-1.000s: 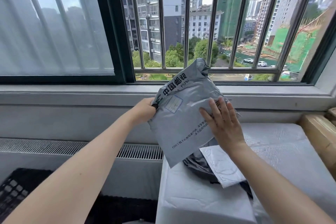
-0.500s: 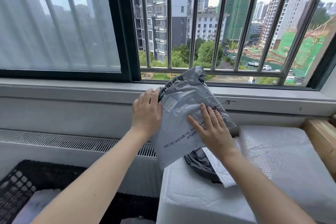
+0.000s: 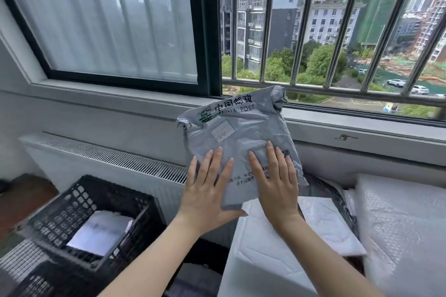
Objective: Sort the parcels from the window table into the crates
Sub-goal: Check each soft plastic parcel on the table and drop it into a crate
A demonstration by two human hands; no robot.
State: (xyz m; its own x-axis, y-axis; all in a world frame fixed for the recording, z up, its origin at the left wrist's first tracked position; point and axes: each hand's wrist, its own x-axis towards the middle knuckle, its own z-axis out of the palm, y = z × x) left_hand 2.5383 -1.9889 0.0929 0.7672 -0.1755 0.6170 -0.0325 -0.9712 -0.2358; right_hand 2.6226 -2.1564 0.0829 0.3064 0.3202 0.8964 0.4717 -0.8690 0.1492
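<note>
Head cam: the grey mailer point(image 3: 239, 137) is up on end over the table's edge. Left hand point(image 3: 207, 190) and right hand point(image 3: 277, 183) are pressed flat on its front, fingers straight. The black crate point(image 3: 72, 202) sits down-left, so the left hand's side is nearer for the drop.

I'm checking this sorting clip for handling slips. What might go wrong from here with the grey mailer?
1. The left hand and right hand lie flat on the slick grey mailer, fingers straight rather than curled round it, so it may slide out and drop.
2. The black crate sits lower and to the left; a loose release might catch its rim or miss it.
</note>
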